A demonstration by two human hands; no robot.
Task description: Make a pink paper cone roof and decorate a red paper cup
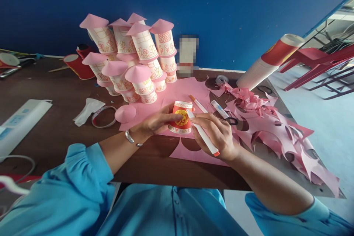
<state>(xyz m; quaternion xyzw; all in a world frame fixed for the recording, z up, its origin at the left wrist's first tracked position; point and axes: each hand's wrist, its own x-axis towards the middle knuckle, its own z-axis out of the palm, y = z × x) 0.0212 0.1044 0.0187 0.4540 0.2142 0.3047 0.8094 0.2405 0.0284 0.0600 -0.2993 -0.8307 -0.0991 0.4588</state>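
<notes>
My left hand (pixel 160 120) is closed around a red and white paper cup (pixel 181 123) with a yellow emblem, its narrower end up. My right hand (pixel 214 132) grips a white marker (pixel 204 138) with an orange-red end; its tip points at the cup's upper side. Whether the tip touches the cup I cannot tell. Drawn marks run along the cup's white bands. Under both hands lies pink paper (pixel 177 94). A second marker (pixel 198 104) and a glue stick (pixel 219 109) rest just beyond my right hand.
Decorated paper-cup towers (pixel 143 46) with pink cone tops stand at the back. A loose pink cone (pixel 125 113) and a tape roll (pixel 104 117) lie left, near a power strip (pixel 24 125). Pink scraps (pixel 276 129) and a tall cup stack (pixel 269 61) occupy the right.
</notes>
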